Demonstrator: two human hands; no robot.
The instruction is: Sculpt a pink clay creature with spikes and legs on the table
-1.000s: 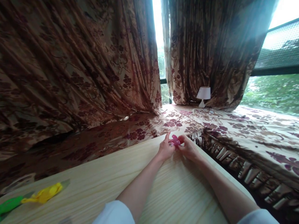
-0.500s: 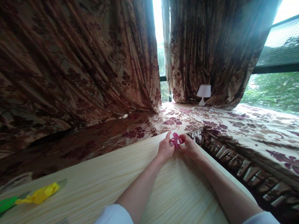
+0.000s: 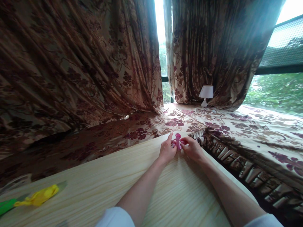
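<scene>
A small pink piece point(image 3: 178, 141), longish with a rounded upper end, is held upright between my hands over the far part of the table; its exact kind does not show. My left hand point(image 3: 168, 149) grips it from the left, index finger pointing up and the other fingers curled. From the other side, my right hand point(image 3: 192, 148) pinches at the pink piece with thumb and fingertips. Fingers cover part of its sides.
On the pale wood-grain table point(image 3: 101, 179), a yellow crumpled piece point(image 3: 44, 196) and a green piece point(image 3: 7, 206) lie at the left. Beyond the table, a white lamp point(image 3: 205, 94) stands on a flowered cover point(image 3: 175, 121), before patterned curtains point(image 3: 106, 63).
The right fingers have shifted slightly against the pink piece, and less of it shows on that side. Both hands stay in nearly the same place.
</scene>
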